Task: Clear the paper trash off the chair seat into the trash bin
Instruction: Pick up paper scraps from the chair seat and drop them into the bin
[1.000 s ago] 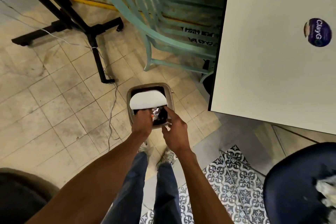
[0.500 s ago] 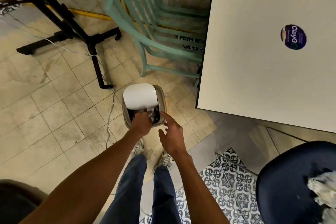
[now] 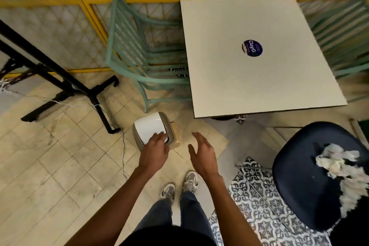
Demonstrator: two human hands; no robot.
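A small trash bin (image 3: 171,129) with a white swing lid (image 3: 148,129) stands on the floor tiles ahead of my feet. My left hand (image 3: 154,151) rests on the lid's near edge, fingers flat, holding nothing. My right hand (image 3: 201,154) hovers open to the right of the bin, fingers spread and empty. Crumpled white paper trash (image 3: 339,166) lies in a heap on the dark blue chair seat (image 3: 299,175) at the right, well away from both hands.
A white square table (image 3: 259,86) stands beyond the bin. A teal slatted chair (image 3: 127,50) is tucked at its left, another at far right. A black stand base (image 3: 79,90) with a cable lies to the left. Patterned tiles (image 3: 257,205) run under the blue chair.
The view has risen and pulled back. The white lid has swung nearly closed over the bin's opening. My right hand has left the bin and opened to its right.
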